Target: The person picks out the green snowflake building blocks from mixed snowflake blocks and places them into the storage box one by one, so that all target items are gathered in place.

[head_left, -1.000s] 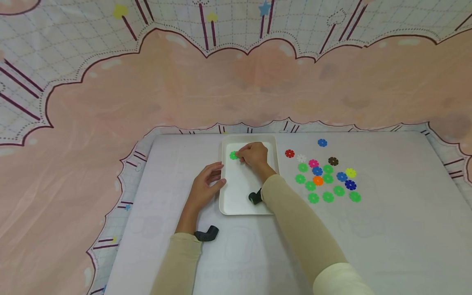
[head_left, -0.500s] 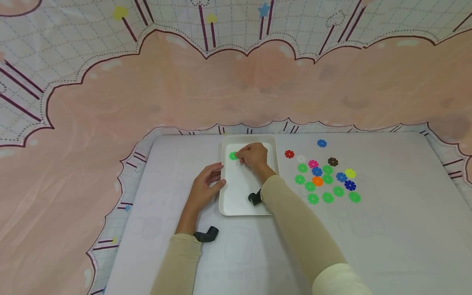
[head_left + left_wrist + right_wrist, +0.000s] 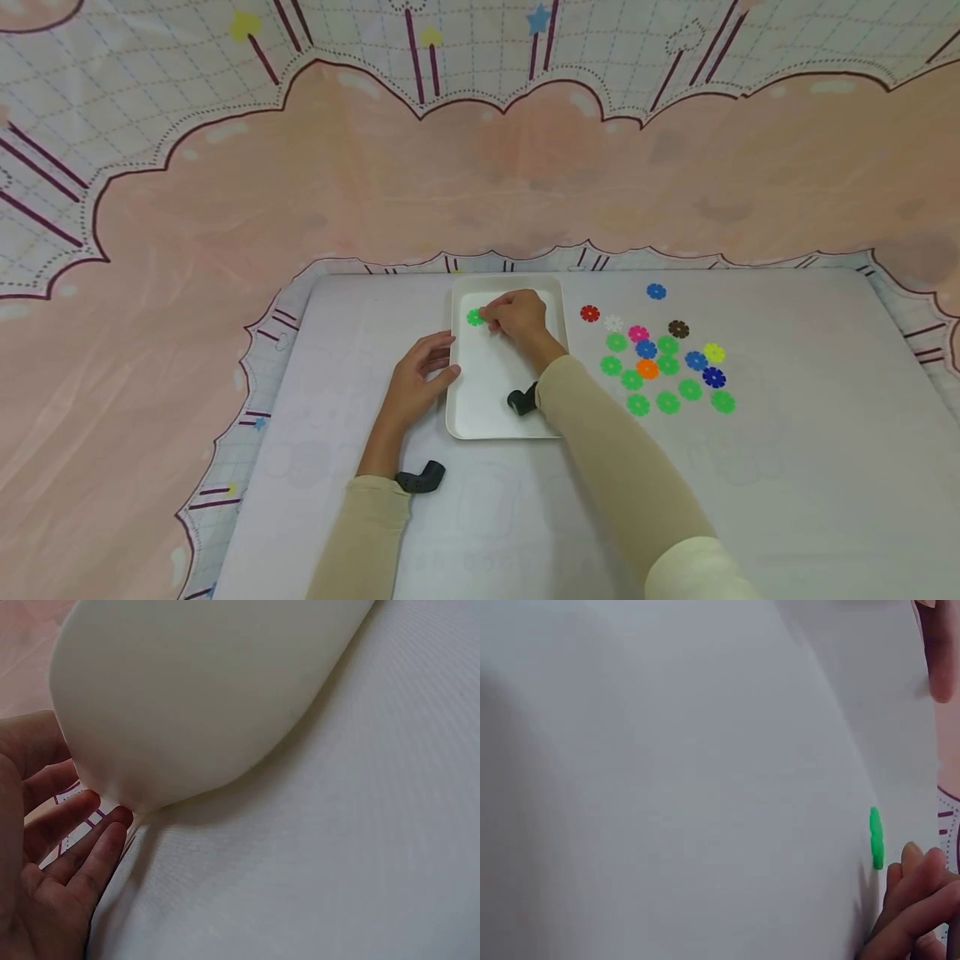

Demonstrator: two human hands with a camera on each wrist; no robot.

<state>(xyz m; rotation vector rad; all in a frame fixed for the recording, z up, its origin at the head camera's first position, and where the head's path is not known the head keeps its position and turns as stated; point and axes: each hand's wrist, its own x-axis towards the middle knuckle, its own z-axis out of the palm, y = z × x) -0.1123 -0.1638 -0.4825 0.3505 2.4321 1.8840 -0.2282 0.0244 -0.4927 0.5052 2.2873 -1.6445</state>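
Note:
A shallow white tray [image 3: 483,408] lies on the table. In it, near the upper left, is a green notched disc [image 3: 474,317], which appears edge-on as a thin green strip [image 3: 877,838] in the right wrist view. My right hand [image 3: 519,317] reaches over the tray, fingers bent, and pinches the disc at its right edge; the contact is partly hidden. On the tray's left side, my left hand [image 3: 417,377] rests against the rim with loosely bent fingers. In the left wrist view, its fingertips [image 3: 116,825] touch the rim.
Right of the tray lie several notched discs: many green [image 3: 667,403], a red one [image 3: 589,313], an orange one [image 3: 647,369], a yellow one [image 3: 714,352], a brown one [image 3: 678,329], plus blue, pink and white. A patterned cloth [image 3: 525,183] hangs beyond the white table [image 3: 810,467].
Both hands stay almost still. The right wrist and forearm have shifted very slightly to the right, while the green disc keeps its place in the tray.

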